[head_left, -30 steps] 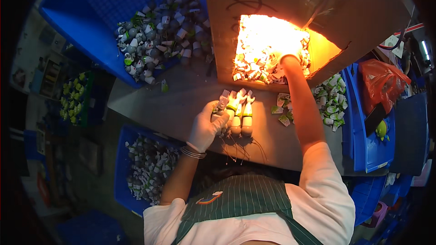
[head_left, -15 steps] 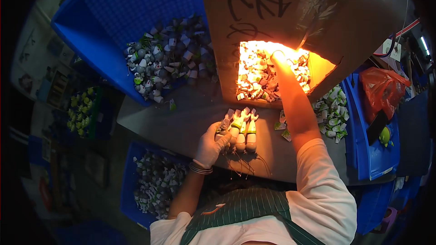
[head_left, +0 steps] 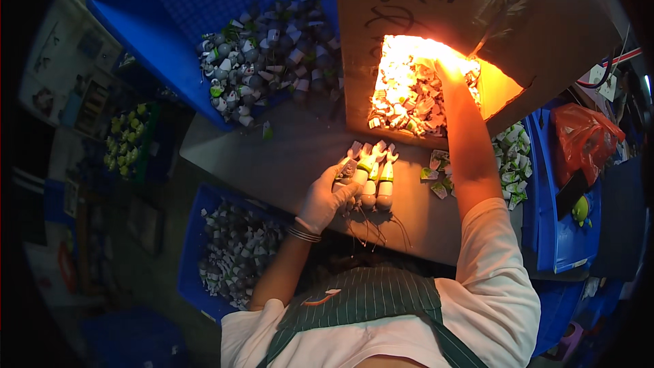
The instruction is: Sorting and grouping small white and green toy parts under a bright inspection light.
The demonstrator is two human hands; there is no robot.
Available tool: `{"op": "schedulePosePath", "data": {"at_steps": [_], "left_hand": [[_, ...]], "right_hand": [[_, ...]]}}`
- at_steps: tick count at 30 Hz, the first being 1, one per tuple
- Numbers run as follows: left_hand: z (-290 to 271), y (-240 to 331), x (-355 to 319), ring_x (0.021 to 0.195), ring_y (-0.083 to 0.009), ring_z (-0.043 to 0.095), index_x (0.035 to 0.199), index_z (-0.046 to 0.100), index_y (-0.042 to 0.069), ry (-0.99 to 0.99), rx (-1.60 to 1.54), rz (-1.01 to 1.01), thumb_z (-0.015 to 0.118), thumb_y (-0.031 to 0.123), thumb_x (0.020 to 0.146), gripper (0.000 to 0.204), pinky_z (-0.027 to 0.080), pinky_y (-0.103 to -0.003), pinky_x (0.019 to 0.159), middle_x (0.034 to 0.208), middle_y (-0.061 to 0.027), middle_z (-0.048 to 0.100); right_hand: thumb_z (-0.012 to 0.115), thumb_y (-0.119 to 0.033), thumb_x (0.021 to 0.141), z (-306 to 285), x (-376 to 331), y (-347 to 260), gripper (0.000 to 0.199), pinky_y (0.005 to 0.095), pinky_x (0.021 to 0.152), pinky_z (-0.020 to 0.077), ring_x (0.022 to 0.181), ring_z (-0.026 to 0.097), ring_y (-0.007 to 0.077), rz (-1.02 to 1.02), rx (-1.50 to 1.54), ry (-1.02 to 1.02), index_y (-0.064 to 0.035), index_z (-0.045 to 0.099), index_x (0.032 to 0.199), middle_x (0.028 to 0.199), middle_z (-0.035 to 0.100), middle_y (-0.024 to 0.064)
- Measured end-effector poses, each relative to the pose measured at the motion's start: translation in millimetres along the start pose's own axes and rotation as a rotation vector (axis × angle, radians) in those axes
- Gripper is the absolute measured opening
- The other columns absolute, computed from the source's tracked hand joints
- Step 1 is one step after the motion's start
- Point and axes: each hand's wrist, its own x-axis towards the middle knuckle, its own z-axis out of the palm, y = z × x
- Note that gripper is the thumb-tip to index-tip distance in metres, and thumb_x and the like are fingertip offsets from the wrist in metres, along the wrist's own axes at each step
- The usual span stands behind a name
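Over the grey tabletop (head_left: 286, 157), the left hand (head_left: 324, 199) curls round one grey-white piece (head_left: 349, 167); carton (head_left: 357, 61) glare hides the right hand's (head_left: 444, 65) grip.

The tall box (head_left: 531, 48) is matt brown cardboard, with glossy clear tape (head_left: 509, 1) on its face. The big tub (head_left: 146, 44) is smooth blue plastic; the bag (head_left: 582, 138) is thin, crinkled, shiny red plastic. The tabletop (head_left: 238, 158) is smooth and matt. Apron (head_left: 371, 303) and shirt (head_left: 496, 259) are matt cloth. Polished metal bangles (head_left: 304, 232) sit below the left hand (head_left: 323, 204), in a thin, matt glove. The small figures (head_left: 386, 189) are probably smooth plastic, though glare blurs their finish.
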Motion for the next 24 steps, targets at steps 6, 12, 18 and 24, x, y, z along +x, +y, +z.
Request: {"op": "schedulePosePath", "data": {"at_steps": [6, 12, 18, 24], "left_hand": [[2, 3, -6, 0.064, -0.0082, 0.058, 0.130, 0.043, -0.004, -0.004, 0.035, 0.025, 0.065, 0.019, 0.092, 0.049, 0.049, -0.023, 0.055, 0.086, -0.0044, 0.061], [6, 14, -21, 0.064, -0.0061, 0.055, 0.128, 0.046, -0.004, 0.010, 0.044, -0.010, 0.065, 0.022, 0.092, 0.048, 0.048, -0.022, 0.056, 0.086, -0.0025, 0.060], [11, 17, -20, 0.061, -0.0036, 0.050, 0.124, 0.047, -0.003, -0.011, -0.016, -0.006, 0.065, 0.020, 0.092, 0.044, 0.046, -0.019, 0.058, 0.082, -0.0019, 0.060], [10, 5, -13, 0.060, -0.0059, 0.052, 0.122, 0.046, -0.003, -0.001, -0.114, 0.015, 0.066, 0.019, 0.091, 0.043, 0.046, -0.021, 0.057, 0.079, -0.0046, 0.060]], "right_hand": [[0.051, -0.019, 0.087, 12, -14, -14, 0.023, 0.0446, 0.069, 0.0509, 0.078, 0.067, 0.0348, -0.017, -0.002, 0.038, -0.0041, 0.068, 0.093, 0.085, 0.067, 0.0223], [0.051, -0.019, 0.088, 19, -32, -17, 0.023, 0.0449, 0.067, 0.0505, 0.077, 0.067, 0.0344, -0.040, -0.005, 0.070, -0.0039, 0.068, 0.092, 0.083, 0.067, 0.0233], [0.051, -0.020, 0.088, 23, -49, -7, 0.023, 0.0452, 0.065, 0.0502, 0.076, 0.067, 0.0340, -0.014, -0.028, 0.087, -0.0037, 0.068, 0.091, 0.081, 0.066, 0.0242], [0.061, -0.015, 0.091, -62, -180, -81, 0.013, 0.0229, 0.060, 0.0474, 0.072, 0.057, 0.0091, 0.250, 1.600, -0.300, -0.0057, 0.061, 0.100, 0.085, 0.061, 0.0038]]}}
